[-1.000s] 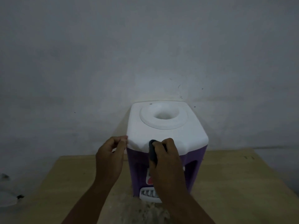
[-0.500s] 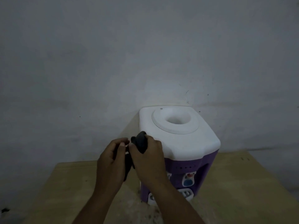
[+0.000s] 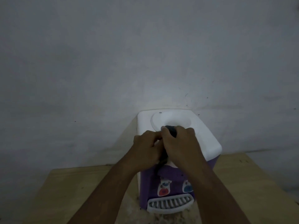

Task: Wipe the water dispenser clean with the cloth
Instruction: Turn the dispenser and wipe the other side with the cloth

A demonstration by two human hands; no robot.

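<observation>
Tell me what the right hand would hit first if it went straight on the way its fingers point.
The right hand, gripping the cloth, would probably meet the round bottle well in the white top of the water dispenser first; depth is unclear.

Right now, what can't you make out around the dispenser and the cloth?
Head view:
Cloth: mostly hidden inside the right hand; only dark bits show.
Left hand: fingertips covered by the right hand, grip unclear.
Water dispenser: blue tap half behind the right forearm.
Table: front cut off by the bottom edge.
</observation>
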